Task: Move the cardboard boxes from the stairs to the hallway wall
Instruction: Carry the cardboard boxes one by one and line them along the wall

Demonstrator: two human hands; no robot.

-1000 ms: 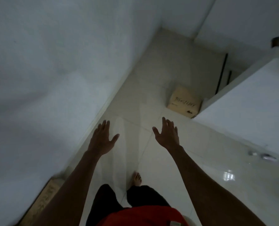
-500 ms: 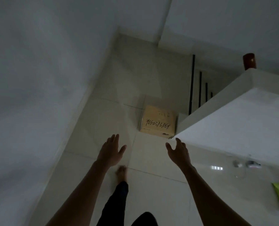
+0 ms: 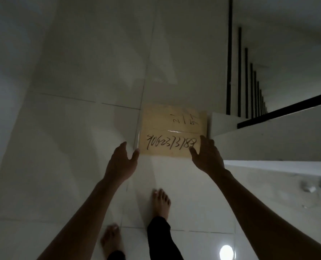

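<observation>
A tan cardboard box (image 3: pixel 171 131) with black handwritten digits on its taped top sits on the white tile floor, its right side against the foot of the stairs. My left hand (image 3: pixel 122 162) is open just off the box's near left corner, fingers spread. My right hand (image 3: pixel 206 156) is open over the near right corner and covers the last digits; I cannot tell whether it touches the box. Neither hand holds anything.
White stairs (image 3: pixel 268 139) with black step edges and black railing bars (image 3: pixel 239 72) rise on the right. A white wall (image 3: pixel 9 72) runs along the left. Small objects (image 3: pixel 317 185) lie on the floor at the right. My bare feet (image 3: pixel 160 202) stand just behind the box.
I have walked up to the box, which now fills the middle of the view. Both hands have reached forward to its near corners.
</observation>
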